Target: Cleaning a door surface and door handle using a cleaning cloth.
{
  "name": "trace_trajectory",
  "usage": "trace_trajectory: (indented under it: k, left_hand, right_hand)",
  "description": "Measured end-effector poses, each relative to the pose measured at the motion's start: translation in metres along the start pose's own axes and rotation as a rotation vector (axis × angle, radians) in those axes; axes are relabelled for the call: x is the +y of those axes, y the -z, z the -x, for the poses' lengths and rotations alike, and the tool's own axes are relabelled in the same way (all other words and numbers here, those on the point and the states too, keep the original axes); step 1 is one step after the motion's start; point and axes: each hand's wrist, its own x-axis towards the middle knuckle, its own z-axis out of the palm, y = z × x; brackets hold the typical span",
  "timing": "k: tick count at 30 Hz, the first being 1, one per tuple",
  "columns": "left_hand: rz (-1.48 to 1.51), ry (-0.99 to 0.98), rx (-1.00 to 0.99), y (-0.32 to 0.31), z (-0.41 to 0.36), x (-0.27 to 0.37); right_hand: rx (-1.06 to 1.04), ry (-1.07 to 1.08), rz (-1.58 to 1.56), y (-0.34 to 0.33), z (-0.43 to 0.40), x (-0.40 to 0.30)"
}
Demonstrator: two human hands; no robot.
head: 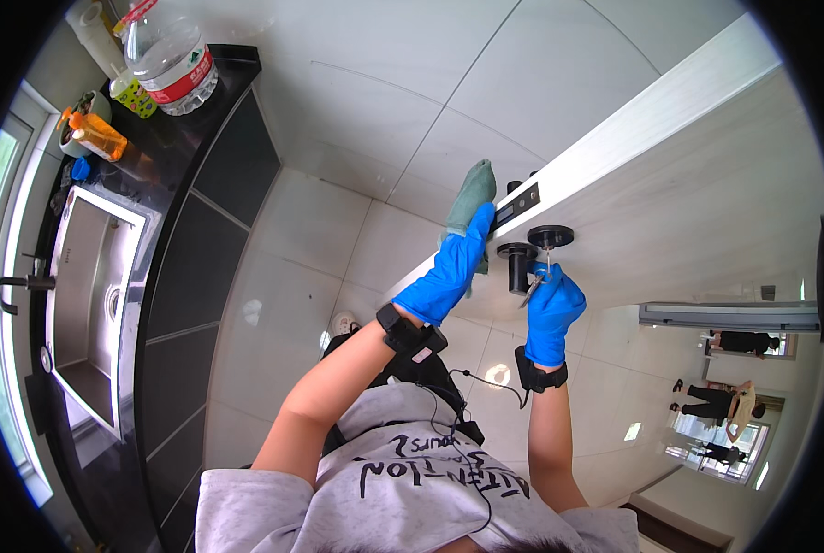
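Note:
My left hand (446, 269), in a blue glove, grips a grey-green cloth (474, 197) at the edge of a pale door (661, 186). Beside the fingers, a dark latch plate (522, 202) is set into that edge. My right hand (555, 307), gloved in blue too, pinches metal keys (536, 282) on a ring. One key reaches up to the round black lock rosette (550, 236) and seems to sit in it. A black door handle (518, 271) juts out just left of the keys. The fingertips behind the cloth are hidden.
On the left runs a black countertop (170, 148) with a steel sink (83, 345) and a black faucet (31, 282). A large plastic bottle (176, 69) and an orange pump bottle (100, 136) stand on it. Several people (730, 408) appear far right. A cable (495, 390) hangs between my wrist straps.

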Motion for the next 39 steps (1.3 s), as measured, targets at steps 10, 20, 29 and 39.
trace_trajectory:
  k: [10, 20, 29, 39]
  left_hand:
    - [-0.115, -0.139, 0.003, 0.005, -0.024, 0.004]
    - [-0.084, -0.084, 0.048, 0.021, -0.017, -0.047]
    - [0.092, 0.047, 0.061, -0.014, 0.023, -0.011]
    - [0.145, -0.128, 0.154, -0.013, -0.008, -0.04]
  right_hand:
    - [0.062, 0.024, 0.013, -0.002, -0.001, 0.002]
    - [0.081, 0.036, 0.038, -0.004, 0.002, 0.005]
    - [0.065, 0.015, 0.018, -0.001, -0.001, 0.003]
    - [0.09, 0.028, -0.021, -0.003, -0.001, 0.005]
